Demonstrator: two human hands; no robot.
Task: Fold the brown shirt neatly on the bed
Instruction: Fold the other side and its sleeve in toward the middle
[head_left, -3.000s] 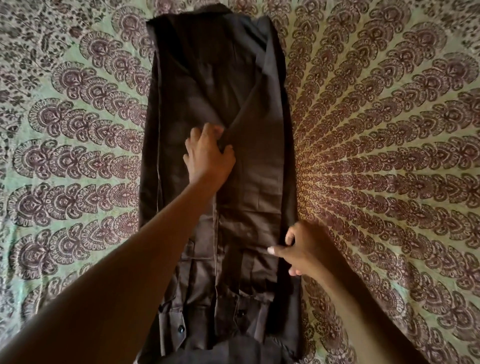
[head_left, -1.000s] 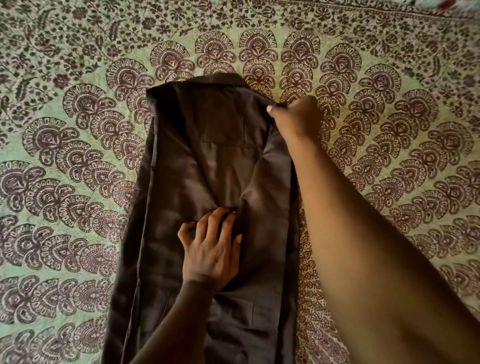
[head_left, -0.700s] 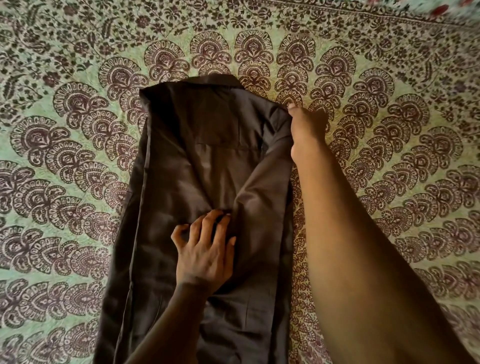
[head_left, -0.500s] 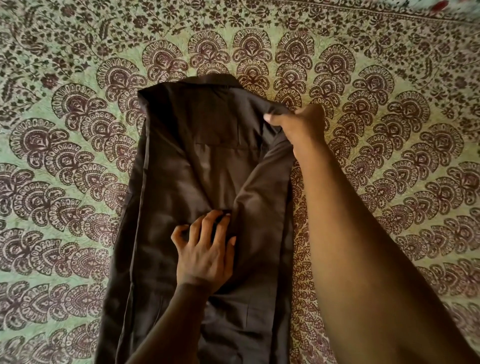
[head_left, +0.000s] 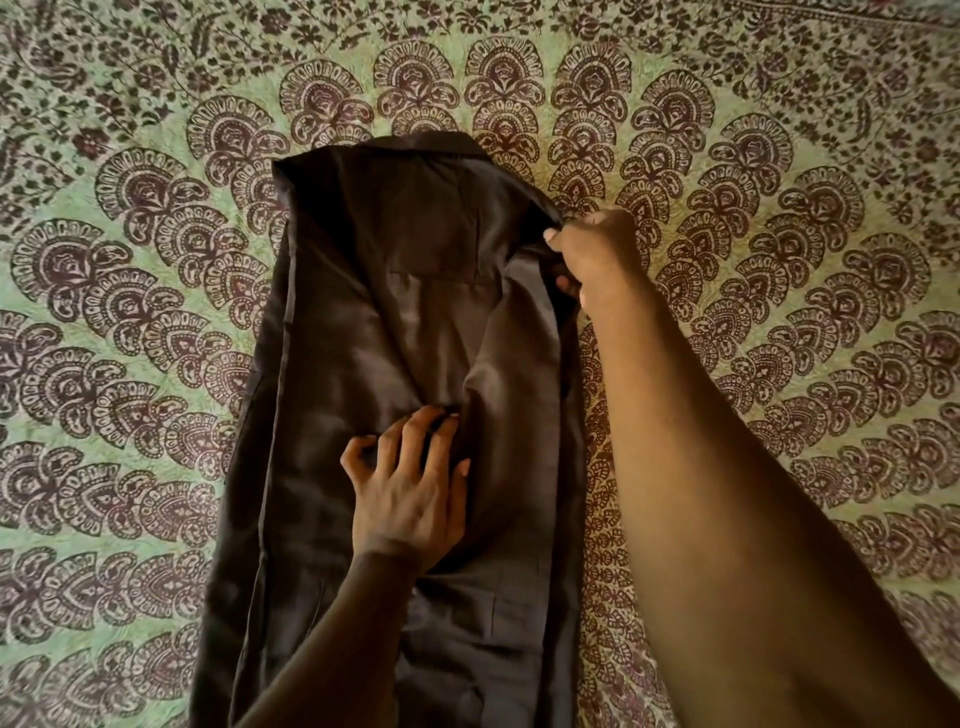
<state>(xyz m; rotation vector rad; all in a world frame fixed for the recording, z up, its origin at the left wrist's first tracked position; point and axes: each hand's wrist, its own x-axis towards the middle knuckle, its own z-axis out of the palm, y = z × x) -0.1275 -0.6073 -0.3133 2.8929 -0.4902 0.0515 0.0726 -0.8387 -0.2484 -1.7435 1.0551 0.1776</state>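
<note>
The shirt (head_left: 363, 364) lies lengthwise down the middle of the frame on the bedspread (head_left: 130, 312), a green cloth printed with dark maroon fan and paisley shapes. Both long sides of the shirt are turned inward, so it forms a narrow dark brown band running from the upper centre to the bottom edge, with its collar end at the top. The folded side panels meet in a shallow V near the centre, where a lighter inner patch of fabric shows. The left hand (head_left: 410, 493) rests on the shirt at mid-frame, palm down, its fingers (head_left: 395, 441) bent and slightly spread, tips pressing into the cloth where the two panels meet. The right hand (head_left: 592, 254) is at the upper right corner of the shirt, right of centre in the frame; its thumb and curled fingers pinch the edge of the right-hand panel near the shoulder. The right forearm crosses the lower right of the frame, above the bedspread.
</note>
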